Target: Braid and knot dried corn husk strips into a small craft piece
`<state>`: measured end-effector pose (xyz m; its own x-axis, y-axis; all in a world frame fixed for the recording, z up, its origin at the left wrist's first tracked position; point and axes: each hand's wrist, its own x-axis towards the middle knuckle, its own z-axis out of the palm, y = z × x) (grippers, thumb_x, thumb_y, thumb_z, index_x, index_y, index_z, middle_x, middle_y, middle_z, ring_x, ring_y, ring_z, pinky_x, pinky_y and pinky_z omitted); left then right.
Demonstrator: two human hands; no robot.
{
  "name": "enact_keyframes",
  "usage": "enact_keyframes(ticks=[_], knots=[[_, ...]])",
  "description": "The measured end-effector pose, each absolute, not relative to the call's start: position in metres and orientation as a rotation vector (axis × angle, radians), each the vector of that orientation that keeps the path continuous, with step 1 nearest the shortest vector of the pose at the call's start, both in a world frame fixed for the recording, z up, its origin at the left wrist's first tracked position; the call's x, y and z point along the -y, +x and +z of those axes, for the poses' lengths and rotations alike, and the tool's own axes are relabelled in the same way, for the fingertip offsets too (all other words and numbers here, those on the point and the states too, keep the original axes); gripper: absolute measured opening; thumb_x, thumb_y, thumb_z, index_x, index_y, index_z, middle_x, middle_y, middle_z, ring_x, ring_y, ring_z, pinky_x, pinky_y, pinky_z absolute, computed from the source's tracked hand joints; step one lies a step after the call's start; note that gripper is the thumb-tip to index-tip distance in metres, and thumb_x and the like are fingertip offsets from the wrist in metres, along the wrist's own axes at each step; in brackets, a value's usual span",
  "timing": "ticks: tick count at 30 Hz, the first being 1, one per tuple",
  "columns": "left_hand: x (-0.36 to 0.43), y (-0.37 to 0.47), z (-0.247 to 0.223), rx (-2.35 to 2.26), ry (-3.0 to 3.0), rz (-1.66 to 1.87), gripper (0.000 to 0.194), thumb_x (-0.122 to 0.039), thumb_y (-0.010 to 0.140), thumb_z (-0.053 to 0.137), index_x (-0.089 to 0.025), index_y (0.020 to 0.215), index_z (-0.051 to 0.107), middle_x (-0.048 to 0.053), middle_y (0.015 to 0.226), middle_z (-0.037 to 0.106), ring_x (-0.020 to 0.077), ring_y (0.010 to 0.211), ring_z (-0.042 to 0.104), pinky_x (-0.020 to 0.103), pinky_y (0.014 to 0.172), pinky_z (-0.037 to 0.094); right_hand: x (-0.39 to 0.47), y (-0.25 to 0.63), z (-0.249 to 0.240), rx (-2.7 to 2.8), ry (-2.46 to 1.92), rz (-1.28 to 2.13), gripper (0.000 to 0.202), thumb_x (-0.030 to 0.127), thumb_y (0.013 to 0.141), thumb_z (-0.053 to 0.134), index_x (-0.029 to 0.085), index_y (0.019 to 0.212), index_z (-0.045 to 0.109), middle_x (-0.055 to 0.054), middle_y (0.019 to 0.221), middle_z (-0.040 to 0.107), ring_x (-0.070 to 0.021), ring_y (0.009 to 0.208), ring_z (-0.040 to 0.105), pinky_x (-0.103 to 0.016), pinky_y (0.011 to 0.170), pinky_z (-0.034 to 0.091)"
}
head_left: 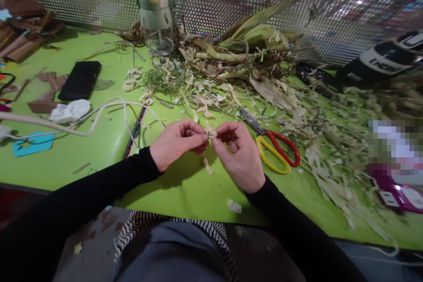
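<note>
My left hand [181, 142] and my right hand [238, 152] meet above the green table, fingertips pinched on a small pale piece of husk [212, 133] between them. The piece looks folded or knotted; its exact shape is partly hidden by the fingers. Scissors [272, 147] with one red and one yellow handle lie open just right of my right hand. Below the hands a short husk strip [208, 166] rests on the table, and another pale scrap [234, 206] lies near the front edge.
Dried husks [238, 53] and shredded scraps spread across the back and right. A clear bottle with a green lid [155, 17], a black bottle [380, 61], a black phone [80, 80], a white cable [125, 116] and a purple object [391, 189] surround the hands.
</note>
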<state>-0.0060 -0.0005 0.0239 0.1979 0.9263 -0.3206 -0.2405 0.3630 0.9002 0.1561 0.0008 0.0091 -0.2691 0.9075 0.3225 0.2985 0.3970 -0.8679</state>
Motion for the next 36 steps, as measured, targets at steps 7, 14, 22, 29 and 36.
enact_keyframes(ticks=[7,14,22,29,36], knots=[[0.000,-0.006,0.022,-0.981,0.846,0.975,0.010,-0.008,0.076,0.061,-0.012,0.074,0.053,-0.004,0.057,0.061,0.0058,0.051,0.060,0.018,0.056,0.050,0.000,0.155,0.010,1.722,-1.060,0.904,0.017,0.014,0.080,0.058,0.020,0.093,0.049,0.001,0.084,0.055,-0.0104,0.070,0.056,-0.025,0.063,0.050],[0.002,-0.007,0.020,-1.036,1.091,1.049,0.013,-0.016,0.075,0.065,-0.013,0.078,0.053,-0.003,0.066,0.059,0.0056,0.056,0.059,0.019,0.057,0.050,0.003,0.153,0.009,1.755,-1.085,0.808,0.020,0.013,0.078,0.059,0.021,0.092,0.049,0.002,0.081,0.057,-0.0103,0.067,0.057,-0.026,0.064,0.051],[-0.001,-0.009,0.013,-1.107,1.064,1.005,0.020,-0.021,0.070,0.070,-0.013,0.075,0.052,-0.004,0.061,0.060,0.0066,0.053,0.059,0.019,0.053,0.049,0.006,0.152,0.008,2.020,-1.090,0.395,0.014,0.015,0.081,0.059,0.019,0.091,0.051,-0.001,0.079,0.059,-0.0128,0.068,0.059,-0.027,0.063,0.051],[-0.005,-0.013,0.013,-1.091,0.990,0.906,0.012,-0.013,0.075,0.064,-0.013,0.073,0.052,-0.004,0.054,0.060,0.0052,0.047,0.055,0.018,0.051,0.046,0.004,0.156,0.011,2.076,-0.971,0.441,0.014,0.010,0.082,0.058,0.019,0.091,0.053,0.000,0.080,0.061,-0.0113,0.070,0.061,-0.025,0.065,0.051],[-0.007,-0.015,0.016,-1.005,0.994,0.861,0.015,-0.016,0.073,0.068,-0.012,0.075,0.054,-0.004,0.058,0.061,0.0044,0.050,0.055,0.017,0.052,0.048,-0.005,0.163,0.015,2.010,-1.060,0.587,0.022,0.023,0.081,0.066,0.019,0.101,0.059,-0.003,0.092,0.063,-0.0140,0.076,0.061,-0.030,0.066,0.054]])
